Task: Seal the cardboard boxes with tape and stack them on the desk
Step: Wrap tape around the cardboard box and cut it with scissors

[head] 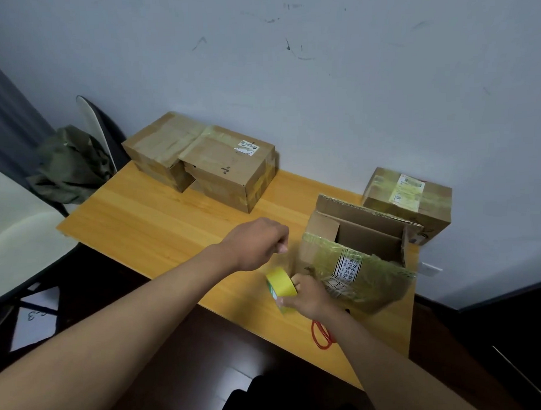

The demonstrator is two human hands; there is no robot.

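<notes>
Nearest you, the red scissors (322, 335) are lying on the desk (159, 221) edge, partly under your right forearm. Just beyond, your right hand (307, 295) is curling its fingers round the yellow tape roll (280, 285), holding it on edge just beside the open box (357, 257). Your left hand (258, 243) is hovering above the roll with fingers curled in and fingertips pinched; it appears to be drawing out clear tape, though the strip itself is too faint to confirm.

The open box is standing with flaps up and is not yet sealed. Further back, one taped box (408, 200) is sitting at the right against the wall, and two taped boxes (200, 161) are sitting side by side at the left. Judged from this, three boxes are sealed, one is remaining, and no stacking is done yet.
</notes>
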